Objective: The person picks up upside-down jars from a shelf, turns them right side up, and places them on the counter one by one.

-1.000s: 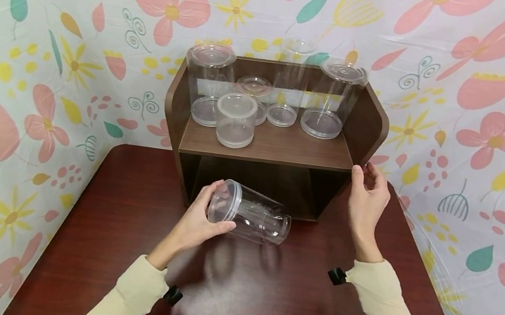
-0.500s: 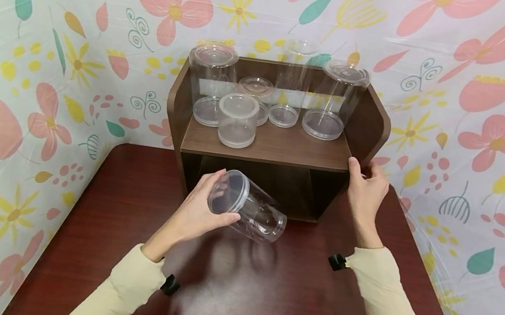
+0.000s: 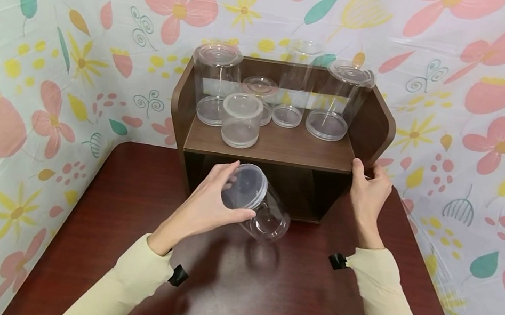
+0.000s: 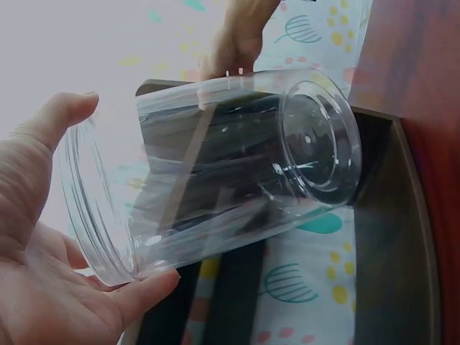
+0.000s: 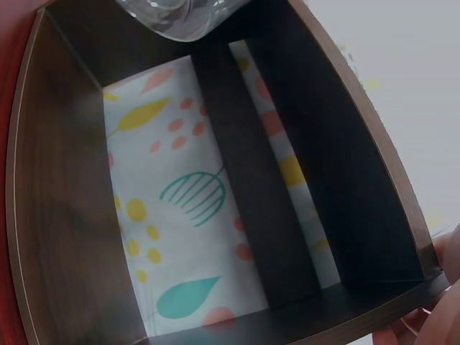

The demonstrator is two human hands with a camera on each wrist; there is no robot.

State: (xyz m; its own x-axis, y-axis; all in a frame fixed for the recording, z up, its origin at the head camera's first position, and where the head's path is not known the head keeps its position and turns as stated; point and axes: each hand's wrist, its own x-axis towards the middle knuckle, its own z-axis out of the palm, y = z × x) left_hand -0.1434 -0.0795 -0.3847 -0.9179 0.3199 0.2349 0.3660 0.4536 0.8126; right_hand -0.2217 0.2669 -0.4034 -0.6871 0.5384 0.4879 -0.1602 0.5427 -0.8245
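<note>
A clear plastic jar (image 3: 268, 216) with a screw lid is tilted in the air before the shelf's lower opening. My left hand (image 3: 207, 202) grips it at the lid end, thumb and fingers spread around the rim; in the left wrist view the jar (image 4: 237, 144) looks see-through, with nothing visible inside. My right hand (image 3: 370, 195) pinches the right front edge of the brown two-tier shelf (image 3: 272, 152), where its upper board meets the side panel. At the right wrist view's lower right corner, fingers (image 5: 438, 316) hold that same edge.
On the upper board stand several clear jars: a large one (image 3: 214, 82) at left, a short frosted-lid one (image 3: 240, 123) in front, a tall narrow one (image 3: 294, 85) and another large one (image 3: 338, 99) at right. The dark red table (image 3: 290, 303) carries the shelf; patterned cloth hangs behind.
The jar in my left hand has turned, its lid rising and facing more toward the head camera. My right thumb has settled on the shelf edge.
</note>
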